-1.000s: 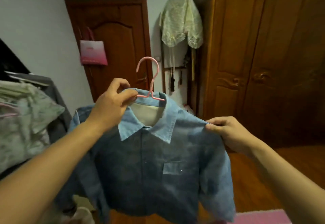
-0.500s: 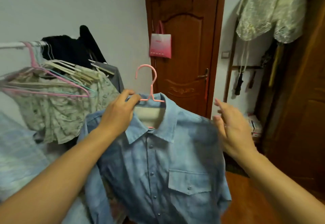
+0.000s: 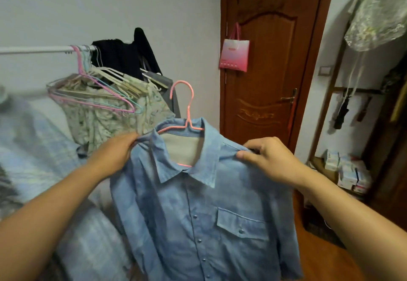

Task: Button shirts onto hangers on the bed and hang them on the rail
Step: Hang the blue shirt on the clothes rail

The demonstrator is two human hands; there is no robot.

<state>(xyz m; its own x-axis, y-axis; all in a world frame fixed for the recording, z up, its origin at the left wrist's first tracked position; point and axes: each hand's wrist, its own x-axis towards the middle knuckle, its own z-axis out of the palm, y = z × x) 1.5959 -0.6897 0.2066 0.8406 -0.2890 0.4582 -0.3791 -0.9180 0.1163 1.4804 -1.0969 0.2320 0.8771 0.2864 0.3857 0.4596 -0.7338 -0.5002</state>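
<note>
Both hands pinched the blue shirt (image 3: 204,210) at its shoulders, the left hand (image 3: 114,153) on one side and the right hand (image 3: 267,159) on the other. That kept it flat on the pink hanger (image 3: 187,113), in the air. The rail (image 3: 33,49) was up to the left, probably where the hook would go.

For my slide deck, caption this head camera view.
Both hands, left and right, hold a buttoned blue denim shirt on a pink wire hanger.

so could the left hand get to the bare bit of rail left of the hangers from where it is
Probably yes. The left hand grips the denim shirt at its shoulder, below the rail. Nothing shows between them, though it would carry the shirt along.
</note>
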